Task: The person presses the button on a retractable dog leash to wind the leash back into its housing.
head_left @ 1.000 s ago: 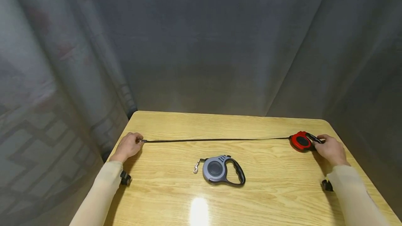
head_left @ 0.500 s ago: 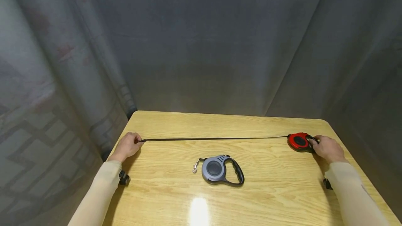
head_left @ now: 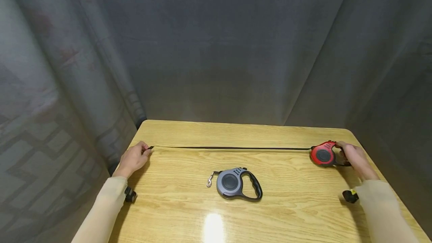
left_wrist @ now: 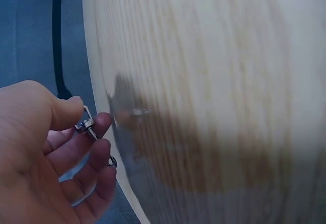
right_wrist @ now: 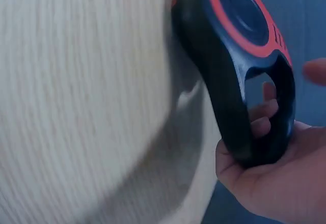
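A red and black retractable dog leash (head_left: 323, 155) is at the table's right side, its black handle gripped by my right hand (head_left: 354, 156). In the right wrist view, fingers pass through the handle loop (right_wrist: 233, 102). The black strap (head_left: 233, 148) stretches straight across the table to my left hand (head_left: 135, 157), which pinches its clip end. In the left wrist view, the metal clip (left_wrist: 87, 126) sits between thumb and fingers. A second leash, grey and black (head_left: 231, 182), lies mid-table between the hands, with its silver clip (head_left: 209, 180) to the left.
The light wooden table (head_left: 175, 216) has rounded far corners. Grey curtains (head_left: 216, 48) hang behind it and at both sides. Black wrist cameras (head_left: 130, 194) are strapped under both forearms.
My right hand has shifted its hold on the handle, and the red leash casing has turned, its top tilting up. My left hand has moved slightly left and away with the clip.
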